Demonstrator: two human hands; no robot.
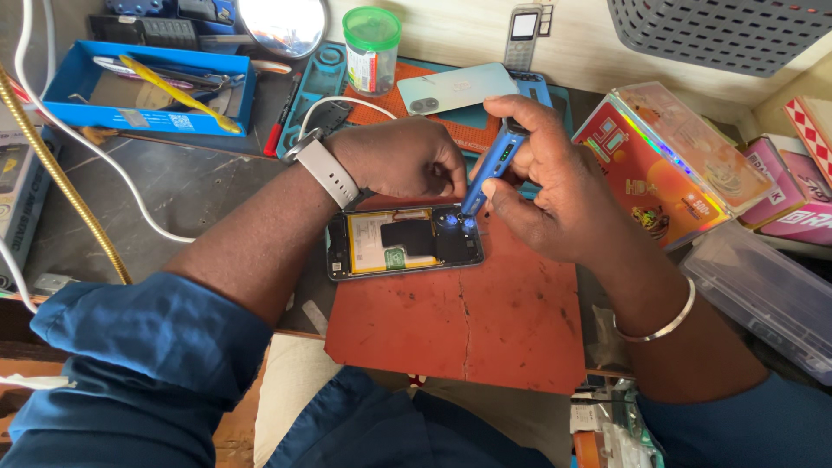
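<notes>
An opened smartphone [394,247] lies on a red work mat [485,312], its back removed so the yellow battery and black boards show. My right hand [542,178] grips a blue electric screwdriver [490,169] tilted down, its lit tip touching the phone's upper right corner. My left hand [403,156], with a white watch at the wrist, rests above the phone's top edge, fingers curled next to the screwdriver tip. Whether those fingers pinch anything is hidden.
A pale blue phone back cover [455,87] and a green-lidded jar [371,48] sit behind. At the back left a blue tray [61,87] holds tools. A colourful box [659,156] and a clear plastic case [763,290] stand at right. White cables [130,186] cross the left.
</notes>
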